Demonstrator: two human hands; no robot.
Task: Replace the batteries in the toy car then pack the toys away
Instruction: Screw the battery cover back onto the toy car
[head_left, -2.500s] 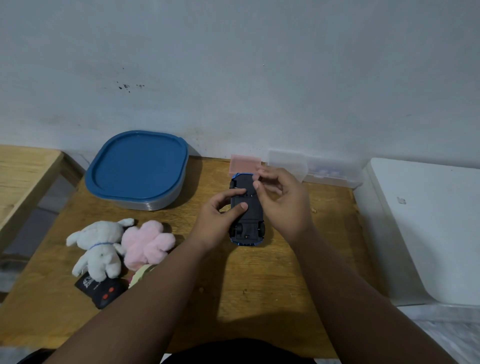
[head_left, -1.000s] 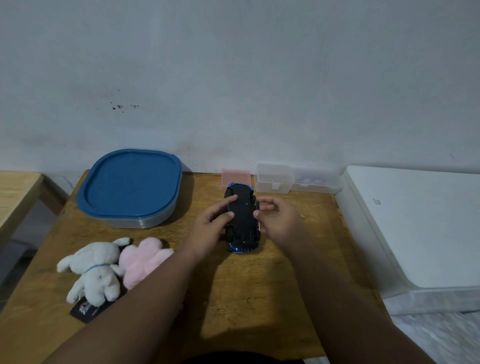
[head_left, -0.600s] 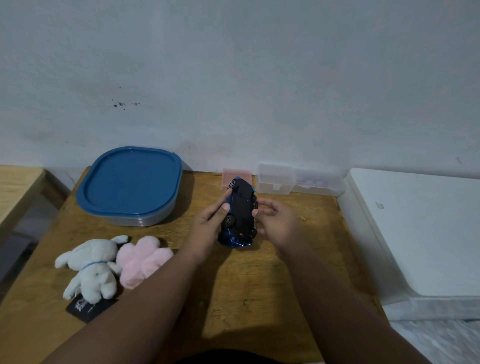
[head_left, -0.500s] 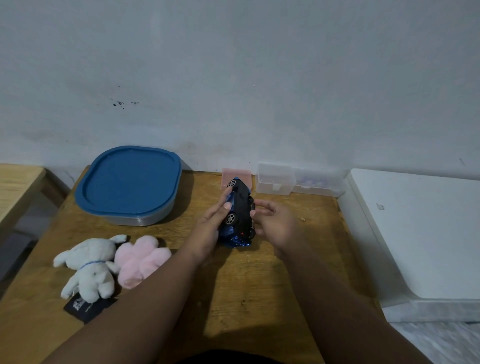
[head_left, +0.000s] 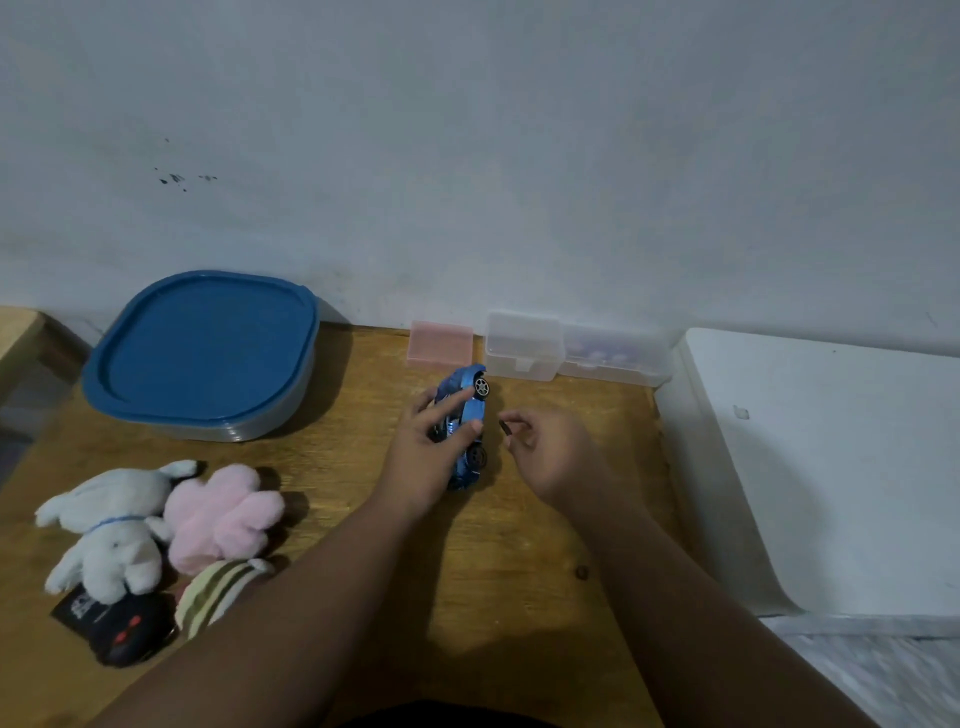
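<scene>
The toy car (head_left: 471, 410) is a small glossy blue one with dark glass. It is tipped up on its side, so its two silver-spoked wheels face 3 o'clock, its roof faces 9 o'clock and its length runs from 12 to 6. It sits on the wooden desk (head_left: 519, 545) a little toward the 12 o'clock edge, just short of the boxes along the wall.

The left hand (head_left: 423, 460) grips the car from the 9 o'clock side. Its fingers are spread and bent over the body, and one fingertip reaches across near the front wheel. The right hand (head_left: 550, 457) is just off the car at 3 o'clock and does not touch it. Its fingers are curled in, and thumb and forefinger pinch a small dark piece (head_left: 505, 428). I cannot tell what that piece is.

From the car, a pink box (head_left: 441, 343) stands at 12 o'clock and a clear box (head_left: 524, 345) at 1 o'clock, both against the wall. A blue-lidded container (head_left: 202, 353) sits at 10 o'clock. At 8 o'clock lie a white plush (head_left: 104, 530) and a pink plush (head_left: 218, 514), touching each other, with a striped plush (head_left: 218, 587) and a black remote (head_left: 124, 631) close below them.
</scene>
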